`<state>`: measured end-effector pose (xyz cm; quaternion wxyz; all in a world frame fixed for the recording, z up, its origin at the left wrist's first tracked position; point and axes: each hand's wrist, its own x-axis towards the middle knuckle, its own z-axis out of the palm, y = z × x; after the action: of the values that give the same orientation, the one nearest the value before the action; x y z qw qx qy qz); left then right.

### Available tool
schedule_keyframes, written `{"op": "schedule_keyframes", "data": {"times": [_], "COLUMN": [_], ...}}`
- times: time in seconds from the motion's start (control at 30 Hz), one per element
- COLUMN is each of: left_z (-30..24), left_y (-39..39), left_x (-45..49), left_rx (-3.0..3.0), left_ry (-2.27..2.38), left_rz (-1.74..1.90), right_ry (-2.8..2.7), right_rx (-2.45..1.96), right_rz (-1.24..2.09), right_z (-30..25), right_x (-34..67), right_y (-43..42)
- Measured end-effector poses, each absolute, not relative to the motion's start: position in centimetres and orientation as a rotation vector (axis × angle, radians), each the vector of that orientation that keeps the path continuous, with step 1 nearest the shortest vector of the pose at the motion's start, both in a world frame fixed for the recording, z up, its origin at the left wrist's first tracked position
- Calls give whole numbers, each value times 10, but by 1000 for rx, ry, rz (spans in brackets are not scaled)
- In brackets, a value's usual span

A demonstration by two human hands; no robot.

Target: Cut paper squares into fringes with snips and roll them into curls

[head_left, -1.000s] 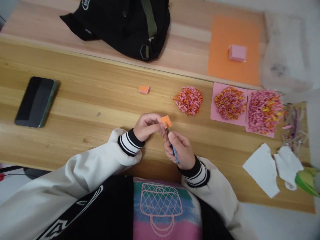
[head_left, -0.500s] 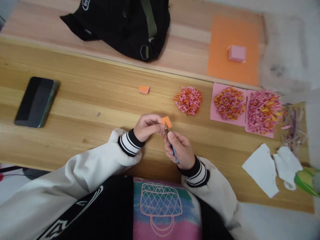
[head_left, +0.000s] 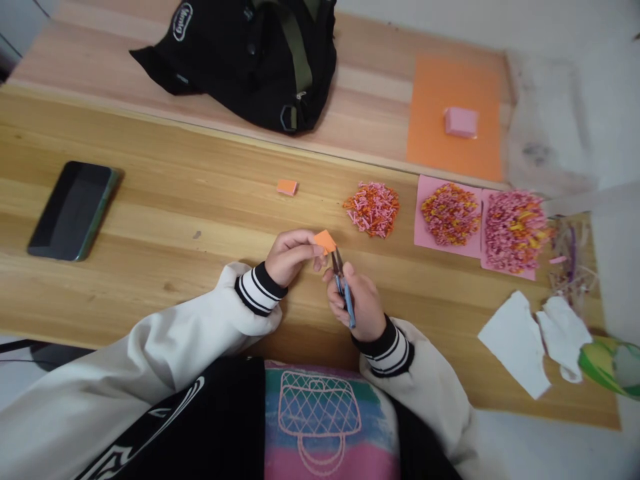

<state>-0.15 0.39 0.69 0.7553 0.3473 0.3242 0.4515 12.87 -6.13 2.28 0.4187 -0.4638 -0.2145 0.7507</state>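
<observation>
Between the fingertips of my left hand (head_left: 293, 257) is a small orange paper square (head_left: 325, 241), pinched at its lower left corner. My right hand (head_left: 361, 300) is closed round the blue handles of a pair of scissors (head_left: 345, 288). Their dark blades stand slightly apart, with the tips close to the right edge of the paper. Above my hands, a small stack of orange and pink paper pieces (head_left: 287, 187) lies on the wooden table. To its right is a loose pile of pink and orange paper strips (head_left: 373, 209).
Two more heaps of clippings (head_left: 451, 215) rest on pink sheets at the right. Behind them, a pink block (head_left: 461, 123) sits on an orange sheet (head_left: 420, 147). A black bag (head_left: 240, 73) lies at the back, a phone (head_left: 73, 210) at left, white tissues (head_left: 517, 347) at lower right.
The scissors have drawn back from over the paper and their blades have parted. My left hand has shifted the orange square slightly up and left. The whole view has tilted a little.
</observation>
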Motion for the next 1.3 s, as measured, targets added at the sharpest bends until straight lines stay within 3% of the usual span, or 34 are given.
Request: {"op": "schedule_keyframes", "data": {"times": [0.27, 0.77, 1.3], "left_z": [4, 5, 3], "left_y": [-2, -3, -1], "left_x": [-4, -1, 4], "left_rx": [1039, 1081, 970], "left_ry": [701, 595, 712], "left_rz": [866, 926, 1018], "right_ry": [-422, -340, -390], "right_rx": [-1201, -1080, -1100], "right_rz": [1651, 1924, 1935], "right_z": [25, 23, 25], "right_x": [129, 134, 134], "right_y": [-58, -56, -56]}}
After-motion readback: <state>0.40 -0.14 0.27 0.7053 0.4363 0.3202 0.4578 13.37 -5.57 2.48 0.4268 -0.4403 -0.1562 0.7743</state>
